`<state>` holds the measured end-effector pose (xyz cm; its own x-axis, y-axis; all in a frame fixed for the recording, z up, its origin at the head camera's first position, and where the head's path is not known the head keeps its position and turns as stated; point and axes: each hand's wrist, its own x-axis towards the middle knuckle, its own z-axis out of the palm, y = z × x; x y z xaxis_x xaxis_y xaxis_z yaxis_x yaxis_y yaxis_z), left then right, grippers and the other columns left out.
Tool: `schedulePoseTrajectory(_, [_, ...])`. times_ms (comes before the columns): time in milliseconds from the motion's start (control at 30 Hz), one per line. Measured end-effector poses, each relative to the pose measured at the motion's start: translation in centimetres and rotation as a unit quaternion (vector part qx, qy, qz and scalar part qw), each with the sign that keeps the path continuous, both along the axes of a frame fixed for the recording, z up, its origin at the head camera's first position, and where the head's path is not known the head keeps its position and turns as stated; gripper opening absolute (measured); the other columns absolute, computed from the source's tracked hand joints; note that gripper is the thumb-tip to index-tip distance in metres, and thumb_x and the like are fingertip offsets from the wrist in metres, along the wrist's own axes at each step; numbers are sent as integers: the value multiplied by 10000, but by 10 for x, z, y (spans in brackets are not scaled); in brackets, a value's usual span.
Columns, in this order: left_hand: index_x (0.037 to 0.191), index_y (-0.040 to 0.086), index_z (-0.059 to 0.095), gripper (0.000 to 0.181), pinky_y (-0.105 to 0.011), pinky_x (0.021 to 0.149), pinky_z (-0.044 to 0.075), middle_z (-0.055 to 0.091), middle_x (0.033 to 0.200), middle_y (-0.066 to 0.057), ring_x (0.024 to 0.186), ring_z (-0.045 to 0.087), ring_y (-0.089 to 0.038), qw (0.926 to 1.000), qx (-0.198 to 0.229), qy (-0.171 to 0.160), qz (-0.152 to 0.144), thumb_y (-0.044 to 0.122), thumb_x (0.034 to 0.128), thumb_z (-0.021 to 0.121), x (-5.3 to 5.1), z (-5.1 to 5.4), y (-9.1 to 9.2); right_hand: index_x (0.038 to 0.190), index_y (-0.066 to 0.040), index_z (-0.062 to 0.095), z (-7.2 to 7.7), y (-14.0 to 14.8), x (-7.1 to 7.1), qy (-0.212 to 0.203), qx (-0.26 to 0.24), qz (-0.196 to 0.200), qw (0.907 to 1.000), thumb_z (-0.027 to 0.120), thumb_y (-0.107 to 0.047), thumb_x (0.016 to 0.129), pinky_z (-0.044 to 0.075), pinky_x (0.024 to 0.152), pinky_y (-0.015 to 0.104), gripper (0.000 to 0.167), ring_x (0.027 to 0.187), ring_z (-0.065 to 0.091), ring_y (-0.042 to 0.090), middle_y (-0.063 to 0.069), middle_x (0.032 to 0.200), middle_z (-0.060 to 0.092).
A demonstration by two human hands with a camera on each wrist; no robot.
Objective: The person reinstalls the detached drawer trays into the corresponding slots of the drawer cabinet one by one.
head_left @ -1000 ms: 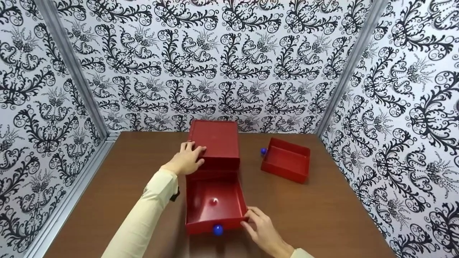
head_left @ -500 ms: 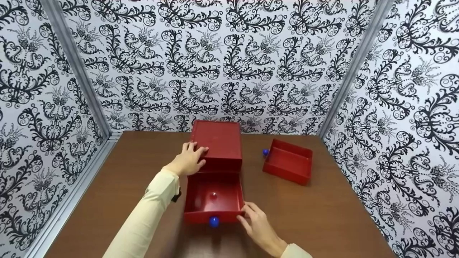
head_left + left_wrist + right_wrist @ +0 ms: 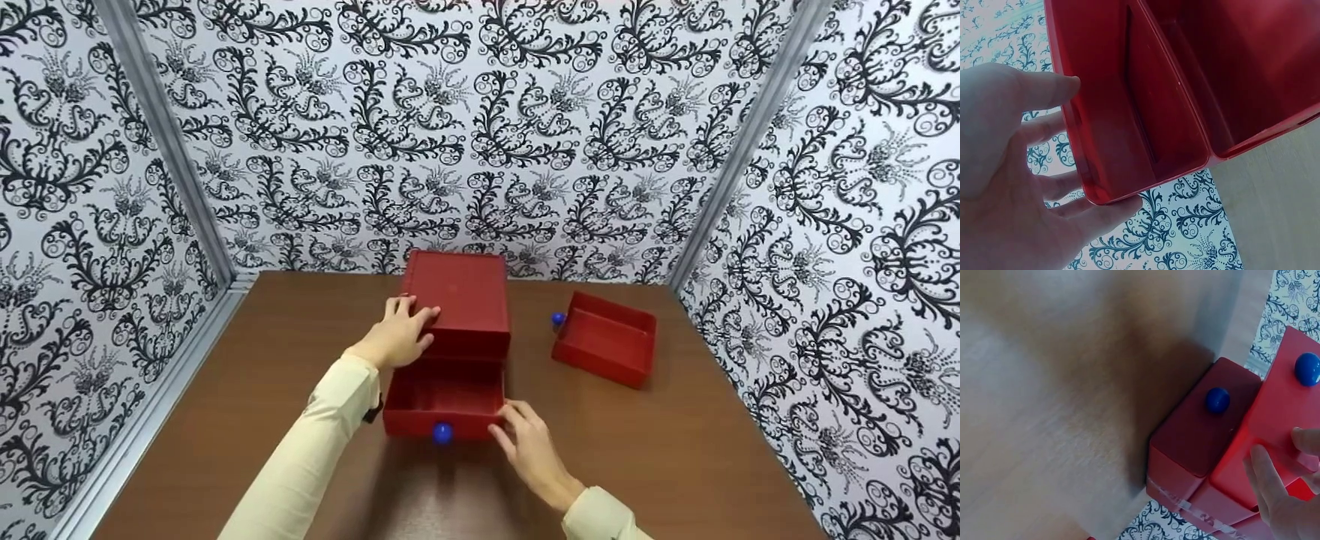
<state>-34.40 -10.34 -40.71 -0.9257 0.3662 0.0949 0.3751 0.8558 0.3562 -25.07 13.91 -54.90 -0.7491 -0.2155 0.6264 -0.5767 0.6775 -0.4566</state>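
The red cabinet (image 3: 457,289) stands with its upper compartment (image 3: 1112,107) hollow. Below it, a red drawer (image 3: 412,421) with a blue knob (image 3: 442,433) sticks partly out. My left hand (image 3: 394,336) grips the cabinet's upper left front edge; in the left wrist view its thumb laps over the rim and the fingers lie outside. My right hand (image 3: 531,448) pinches the drawer's right front corner, thumb at the front face and fingers along the side. The right wrist view shows a lower drawer (image 3: 1202,433) flush in the cabinet, beneath the drawer that sticks out.
Another red drawer (image 3: 606,337), its blue knob (image 3: 558,319) facing left, lies to the right of the cabinet on the brown table (image 3: 660,450). Patterned walls with grey metal posts (image 3: 750,142) stand at the back and both sides.
The drawer has slid back into the cabinet by a good part of its length, my right hand moving with it. My left hand has kept its place on the cabinet.
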Motion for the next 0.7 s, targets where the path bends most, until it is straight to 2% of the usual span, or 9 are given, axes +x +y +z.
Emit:
schedulePoseTrajectory(200, [1461, 137, 478, 479, -682, 1007, 466, 297, 1556, -303, 1464, 217, -462, 10000, -32, -39, 79, 227, 993, 535, 0, 0, -1, 1067, -59, 583, 6, -3, -14, -656, -444, -91, 9968, 742, -84, 864, 615, 769, 344, 259, 889, 690, 197, 71, 1010, 635])
schedulePoseTrajectory(400, [1462, 129, 475, 485, -691, 990, 472, 289, 1558, -307, 1465, 209, -467, 9999, -47, -63, 104, 223, 990, 540, 1, 1, 0, 1117, -10, 451, 10, -6, -30, -1216, -852, -185, 9887, 737, -35, 857, 617, 767, 384, 387, 869, 667, 242, 164, 1059, 561])
schedulePoseTrajectory(567, [1449, 124, 488, 476, -693, 976, 480, 294, 1555, -311, 1461, 215, -464, 9999, -30, -61, 86, 213, 985, 550, 1, 0, 1, 1129, -7, 445, 10, -7, -40, -1285, -686, -429, 9884, 724, -62, 877, 605, 757, 398, 380, 836, 670, 266, 185, 1108, 545])
schedulePoseTrajectory(700, [1440, 124, 499, 471, -697, 963, 484, 310, 1544, -311, 1452, 229, -465, 10000, 42, 1, 53, 199, 979, 556, 2, 0, 1, 1135, 7, 468, 11, -8, -47, -1071, -459, -692, 9908, 734, -78, 870, 583, 751, 372, 385, 862, 661, 297, 180, 1093, 563])
